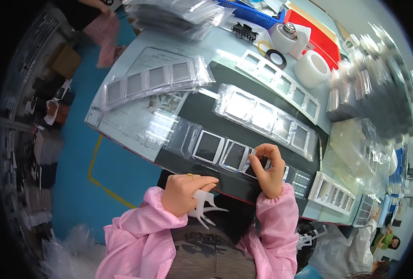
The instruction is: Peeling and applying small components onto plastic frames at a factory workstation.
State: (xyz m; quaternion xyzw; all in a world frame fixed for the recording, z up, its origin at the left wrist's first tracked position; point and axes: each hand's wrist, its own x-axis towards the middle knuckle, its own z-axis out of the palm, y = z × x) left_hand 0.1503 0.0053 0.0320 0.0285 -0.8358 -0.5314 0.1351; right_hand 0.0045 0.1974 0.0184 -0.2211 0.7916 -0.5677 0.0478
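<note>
My left hand [182, 191] is closed around several white, frame-shaped paper or film pieces [205, 210], which hang below its fingers over my lap. In front of me lies a row of square panels with white rims [209, 148], on a dark mat near the table's front edge. My right hand [272, 171] is over the right part of this row, thumb and forefinger curled together in a pinch at a panel. What they pinch is too small to tell, and the hand hides part of the panels beneath.
Bagged rows of framed panels [267, 116] lie beyond, with another bagged row [150, 80] at the left. A white four-window frame [280, 83], tape rolls [312, 69], a red tray [318, 44] and a blue basket [257, 14] stand behind. Plastic-wrapped stacks [371, 88] line the right.
</note>
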